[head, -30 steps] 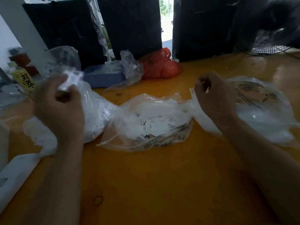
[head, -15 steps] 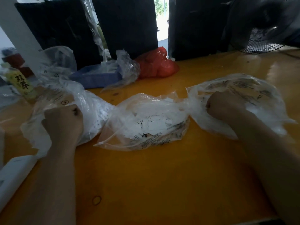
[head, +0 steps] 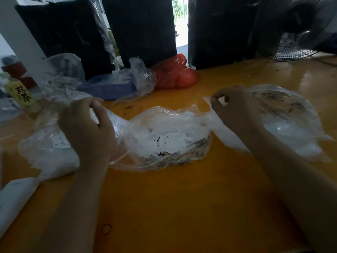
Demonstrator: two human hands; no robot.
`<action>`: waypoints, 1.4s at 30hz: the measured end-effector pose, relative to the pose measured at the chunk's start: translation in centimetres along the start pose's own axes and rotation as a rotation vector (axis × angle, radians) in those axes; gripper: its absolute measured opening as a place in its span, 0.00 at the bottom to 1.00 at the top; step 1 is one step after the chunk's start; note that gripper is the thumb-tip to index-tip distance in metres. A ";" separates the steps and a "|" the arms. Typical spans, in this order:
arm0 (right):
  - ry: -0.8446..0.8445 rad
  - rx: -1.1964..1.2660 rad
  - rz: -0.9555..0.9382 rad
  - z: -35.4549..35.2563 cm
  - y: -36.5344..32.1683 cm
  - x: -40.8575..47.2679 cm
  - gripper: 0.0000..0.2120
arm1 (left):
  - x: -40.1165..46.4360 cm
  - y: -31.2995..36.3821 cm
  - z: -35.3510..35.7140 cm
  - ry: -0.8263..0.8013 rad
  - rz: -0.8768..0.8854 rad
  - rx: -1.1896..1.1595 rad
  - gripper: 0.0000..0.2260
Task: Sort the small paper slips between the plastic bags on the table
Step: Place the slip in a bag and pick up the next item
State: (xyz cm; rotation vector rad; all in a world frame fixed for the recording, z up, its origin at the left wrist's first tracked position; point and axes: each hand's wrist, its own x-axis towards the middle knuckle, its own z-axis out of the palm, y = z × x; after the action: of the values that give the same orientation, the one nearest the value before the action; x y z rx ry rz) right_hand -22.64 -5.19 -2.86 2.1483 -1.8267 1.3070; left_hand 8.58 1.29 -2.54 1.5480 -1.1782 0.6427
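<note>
Orange-yellow glossy wooden desk (head: pixel 182 207) carries everything. Three clear crumpled plastic bags lie in a row across it, each holding white paper.

Right clear plastic bag with black print (head: pixel 291 121): long axis runs roughly left-right, mouth pointing left toward the centre. Right hand (head: pixel 235 110) sits at that mouth, thumb and forefinger pinched together in a narrow grip. Something pale shows between them; slip or bag film, cannot tell.

Middle clear plastic bag of small white printed paper slips (head: pixel 164 137): long axis also left-right, lying flat, opening seemingly toward its upper right, next to the right hand. Slips inside are jumbled, with no common direction.

Left clear plastic bag with white contents (head: pixel 49 148): left hand (head: pixel 87 130) rests on top, fingers curled round the upper film, holding it.

Behind, well apart: blue shallow tray (head: pixel 107 86), red plastic bag (head: pixel 175 73), yellow-labelled bottle (head: pixel 23 95).

Judgement: mid-sort, a pick or drop at the right bag's mouth. Next move likely calls for keeping a mouth held wide with one hand while the other carries a single slip across, without dragging the limp film along.
</note>
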 end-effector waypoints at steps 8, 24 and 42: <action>-0.296 0.725 0.076 2.4 -3.3 -3.0 0.01 | -4.6 4.9 1.1 -0.756 -0.168 -0.505 0.13; -0.420 0.747 0.027 3.9 -3.3 -3.7 0.02 | -5.9 5.4 2.2 -0.892 -0.811 -0.956 0.07; -0.526 -0.117 -0.396 5.8 -2.7 -3.4 0.11 | -5.6 5.1 2.6 -0.708 -1.141 -1.246 0.05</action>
State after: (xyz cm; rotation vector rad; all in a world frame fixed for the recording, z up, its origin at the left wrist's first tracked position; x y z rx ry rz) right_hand -17.00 -4.69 -7.41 2.7733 -1.4251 0.5769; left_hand 1.42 1.01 -6.11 0.9954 -0.6462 -1.2657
